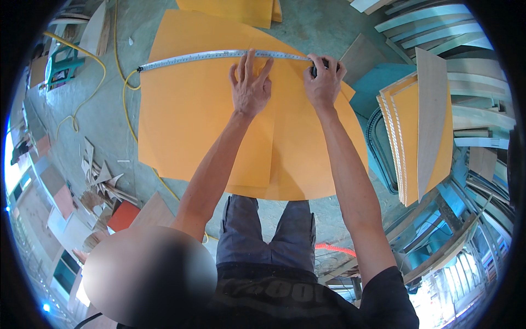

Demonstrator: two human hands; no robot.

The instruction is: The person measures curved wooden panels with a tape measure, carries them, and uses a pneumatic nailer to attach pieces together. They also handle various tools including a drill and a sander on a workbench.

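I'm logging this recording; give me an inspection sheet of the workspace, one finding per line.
Surface: overlapping orange sheets; their support is hidden
Job's things: tape measure drawn out across the sheets, its end at their left edge
Left hand: fingers spread, fingertips at the tape
Right hand: gripping the tape's dark case
Clutter: wood offcuts on the left
Cables: yellow cord along the left; red coiled line lower right
Surroundings: stacked panels on the right

tape case [314,71]: mostly hidden by right hand [323,82] | tape markings [203,56]: too small | upper board [230,10]: cut off
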